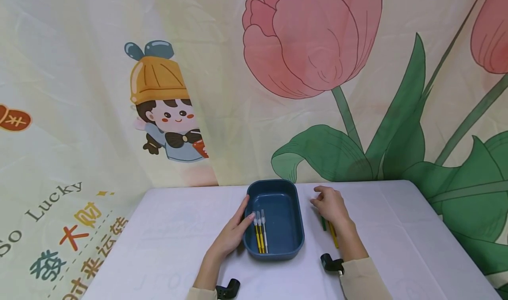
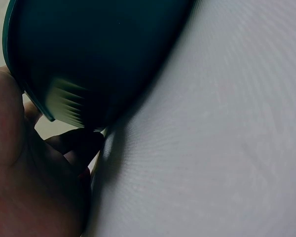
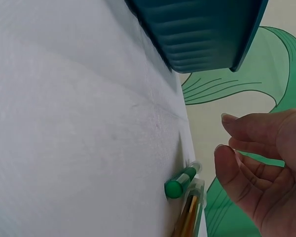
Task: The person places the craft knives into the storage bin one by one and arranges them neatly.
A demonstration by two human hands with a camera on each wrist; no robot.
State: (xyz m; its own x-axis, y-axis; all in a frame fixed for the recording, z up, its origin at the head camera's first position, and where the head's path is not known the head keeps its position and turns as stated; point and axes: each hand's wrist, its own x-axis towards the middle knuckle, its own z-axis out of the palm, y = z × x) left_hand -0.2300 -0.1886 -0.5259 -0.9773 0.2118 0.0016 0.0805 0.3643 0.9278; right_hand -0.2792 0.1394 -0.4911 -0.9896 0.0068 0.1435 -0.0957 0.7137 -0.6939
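Observation:
A deep blue rectangular box (image 1: 283,229) stands on the table, and my left hand (image 1: 229,236) grips its left wall. The thumb lies over the rim, while the other fingers are against the outside, as the left wrist view shows below the box (image 2: 89,44). Inside, three slim pens (image 1: 261,239) with clear caps, in yellow and white, lean along the left side. My right hand (image 1: 331,207) hovers right of the box with loosely bent fingers, thumb and forefinger apart, holding nothing. Beneath it lie a green pen (image 3: 174,188) and a yellow pen (image 3: 188,215), both clear-capped, side by side.
A white cloth covers the table (image 1: 397,229). Behind its far edge hangs a printed backdrop (image 1: 222,92) with tulips and a cartoon figure. Black wrist cameras sit at both sleeves, the right one (image 1: 331,263) close to the yellow pen's near end.

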